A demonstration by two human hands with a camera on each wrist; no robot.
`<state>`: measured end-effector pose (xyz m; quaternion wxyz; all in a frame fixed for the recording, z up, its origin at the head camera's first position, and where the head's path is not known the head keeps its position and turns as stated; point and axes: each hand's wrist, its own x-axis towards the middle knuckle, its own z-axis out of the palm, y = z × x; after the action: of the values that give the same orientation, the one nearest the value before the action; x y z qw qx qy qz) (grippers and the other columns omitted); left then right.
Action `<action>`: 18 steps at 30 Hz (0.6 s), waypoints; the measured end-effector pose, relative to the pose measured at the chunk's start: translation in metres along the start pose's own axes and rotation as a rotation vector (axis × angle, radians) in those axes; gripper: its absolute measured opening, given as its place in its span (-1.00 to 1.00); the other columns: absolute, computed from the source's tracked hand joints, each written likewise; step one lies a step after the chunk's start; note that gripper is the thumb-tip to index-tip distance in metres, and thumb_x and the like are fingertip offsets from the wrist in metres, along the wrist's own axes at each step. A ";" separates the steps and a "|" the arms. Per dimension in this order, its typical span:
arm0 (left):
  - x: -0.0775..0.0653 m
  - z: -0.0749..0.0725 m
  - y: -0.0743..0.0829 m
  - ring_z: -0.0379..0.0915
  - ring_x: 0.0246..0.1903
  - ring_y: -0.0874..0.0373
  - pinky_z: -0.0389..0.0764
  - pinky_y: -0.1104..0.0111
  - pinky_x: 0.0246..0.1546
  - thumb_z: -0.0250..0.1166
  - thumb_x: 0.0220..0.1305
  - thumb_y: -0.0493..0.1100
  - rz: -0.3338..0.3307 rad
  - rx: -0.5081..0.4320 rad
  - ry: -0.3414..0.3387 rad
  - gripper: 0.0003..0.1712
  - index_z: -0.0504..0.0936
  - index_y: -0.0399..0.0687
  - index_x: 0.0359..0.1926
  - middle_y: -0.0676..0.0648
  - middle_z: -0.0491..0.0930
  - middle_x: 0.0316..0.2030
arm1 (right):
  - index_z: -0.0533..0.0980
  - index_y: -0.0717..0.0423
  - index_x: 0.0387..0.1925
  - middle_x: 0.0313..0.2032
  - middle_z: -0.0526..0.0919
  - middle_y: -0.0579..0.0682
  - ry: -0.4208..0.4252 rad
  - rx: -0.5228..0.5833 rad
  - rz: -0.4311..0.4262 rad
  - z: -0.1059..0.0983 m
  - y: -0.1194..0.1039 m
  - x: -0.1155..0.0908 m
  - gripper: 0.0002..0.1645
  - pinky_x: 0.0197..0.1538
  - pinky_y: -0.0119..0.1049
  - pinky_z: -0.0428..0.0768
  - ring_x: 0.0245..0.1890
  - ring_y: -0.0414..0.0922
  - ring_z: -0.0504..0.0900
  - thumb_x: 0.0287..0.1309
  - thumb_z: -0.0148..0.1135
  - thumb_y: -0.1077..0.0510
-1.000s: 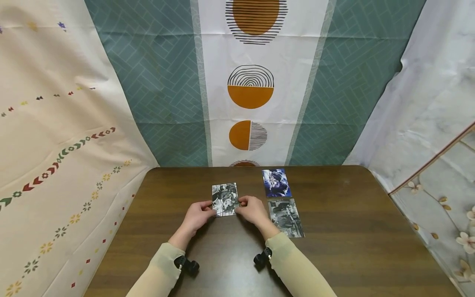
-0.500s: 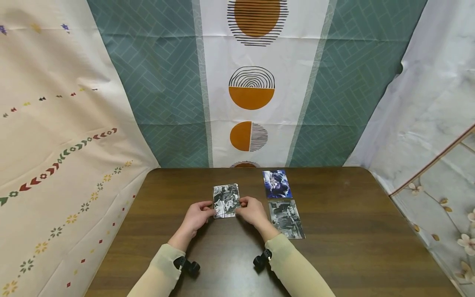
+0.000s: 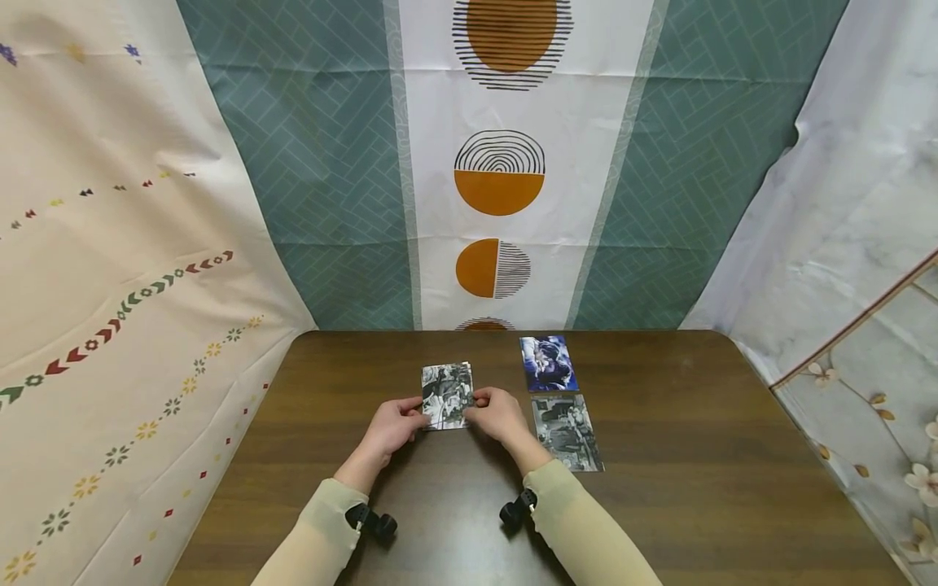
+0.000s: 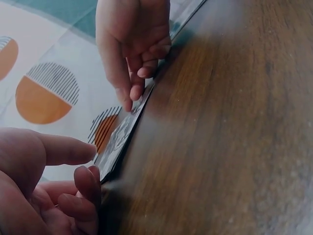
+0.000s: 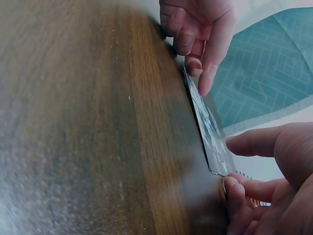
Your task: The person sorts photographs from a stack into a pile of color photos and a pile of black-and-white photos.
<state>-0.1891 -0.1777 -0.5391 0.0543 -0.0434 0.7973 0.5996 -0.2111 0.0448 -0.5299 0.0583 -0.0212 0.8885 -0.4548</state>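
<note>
A small black-and-white photo print (image 3: pixel 446 395) lies between both hands, low over the brown wooden table (image 3: pixel 440 521). My left hand (image 3: pixel 391 425) pinches its left edge near the lower corner, thumb on top and fingers beneath. At the opposite edge, my right hand (image 3: pixel 500 415) holds it the same way. From the right wrist view, the print (image 5: pixel 210 132) appears almost edge-on, close over the wood, with layered edges at its near corner. Dark sleeves and straps aside, both hands show fully in the head view.
Right of the hands, a blue-and-white photo print (image 3: pixel 549 364) lies near the table's back edge. Directly in front of it is a grey photo print (image 3: pixel 566 431), its left side close to the right wrist. Patterned cloths (image 3: pixel 337 163) hang behind and at both sides.
The head view has shifted slightly. Both hands keep their hold on the print, which stays in nearly the same place.
</note>
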 end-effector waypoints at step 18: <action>0.000 -0.003 -0.001 0.35 -0.63 0.21 0.31 0.45 -0.62 0.40 0.30 -0.37 -0.047 -0.079 0.016 -0.39 0.54 -0.50 0.34 0.01 0.55 -0.45 | 0.68 0.21 0.17 -0.02 0.76 0.05 0.003 0.054 0.032 0.002 -0.006 -0.002 -0.45 0.09 0.00 0.62 -0.01 0.04 0.70 0.19 0.53 0.06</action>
<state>-0.1886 -0.1811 -0.5394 0.0603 -0.0688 0.7721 0.6289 -0.2086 0.0396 -0.5264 0.0650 -0.0046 0.8761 -0.4776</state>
